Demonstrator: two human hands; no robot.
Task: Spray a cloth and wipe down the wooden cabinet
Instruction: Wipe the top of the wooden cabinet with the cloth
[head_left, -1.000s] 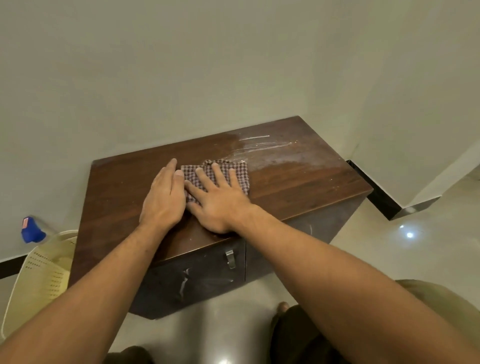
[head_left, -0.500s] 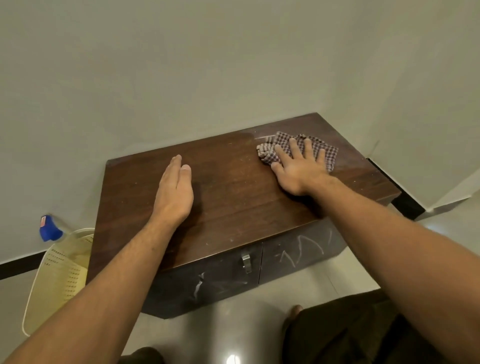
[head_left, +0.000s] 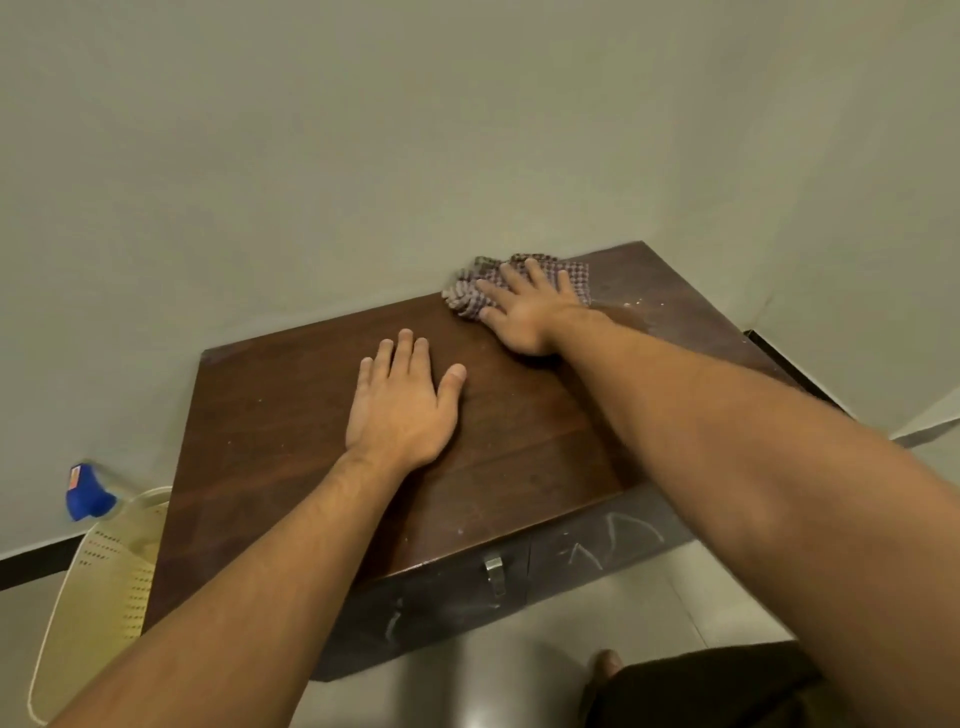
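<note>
A low dark wooden cabinet (head_left: 270, 415) stands against the wall. My right hand (head_left: 524, 312) presses flat, fingers spread, on a crumpled checked cloth (head_left: 467, 296) at the back edge of the top, against the wall. My left hand (head_left: 402, 405) rests flat on the middle of the cabinet top, fingers straight, holding nothing. A wet, streaky patch (head_left: 654, 312) lies on the wood to the right of the cloth. A spray bottle with a blue head (head_left: 85, 493) stands at the far left, its body mostly hidden.
A cream perforated plastic basket (head_left: 98, 592) sits on the floor to the left of the cabinet, next to the bottle. The cabinet front has a metal handle (head_left: 493, 569) and chalky scribbles. My knee (head_left: 706, 686) and toes show at the bottom right over a glossy tiled floor.
My right hand slid the cloth from the middle of the top out to the right, then back toward the wall. My left hand has stayed flat on the wood; the camera view shifted.
</note>
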